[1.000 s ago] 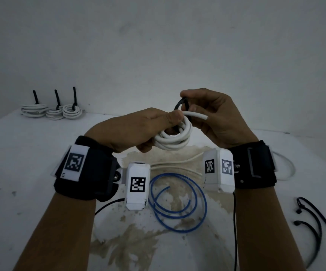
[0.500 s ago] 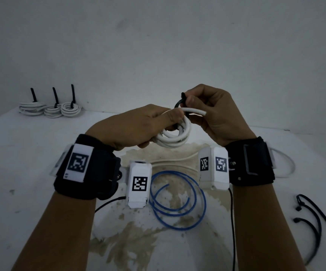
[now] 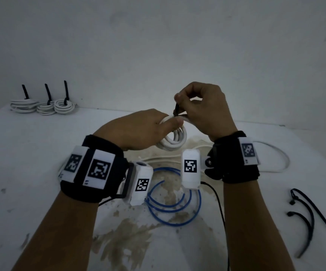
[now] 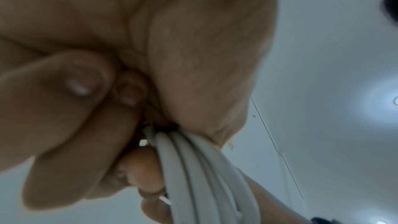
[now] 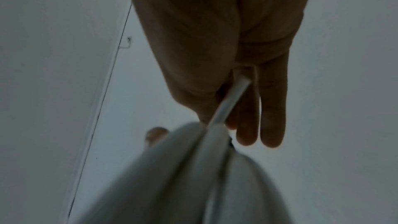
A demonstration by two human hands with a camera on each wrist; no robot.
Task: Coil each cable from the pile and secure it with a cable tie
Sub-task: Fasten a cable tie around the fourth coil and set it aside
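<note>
A coiled white cable (image 3: 174,140) hangs above the table, gripped at its top by my left hand (image 3: 150,128). In the left wrist view the curled fingers clamp the white strands (image 4: 193,168). My right hand (image 3: 201,106) pinches a black cable tie (image 3: 176,110) that stands up from the top of the coil; how far the tie wraps the strands is hidden. The right wrist view shows the blurred coil (image 5: 193,176) and one white cable end (image 5: 228,103) against the fingers. A loose blue cable (image 3: 174,196) and loose white cables (image 3: 275,159) lie on the table.
Three tied white coils (image 3: 43,105) stand at the back left against the wall. Spare black cable ties (image 3: 310,214) lie at the right. The white table (image 3: 41,192) has brown stains in the middle. A thin black wire (image 3: 219,202) runs from the right wrist camera.
The right hand has risen, drawing the black tie upward from the coil, so its loop looks smaller. Both hands and the coil shifted slightly; the left grip stays the same.
</note>
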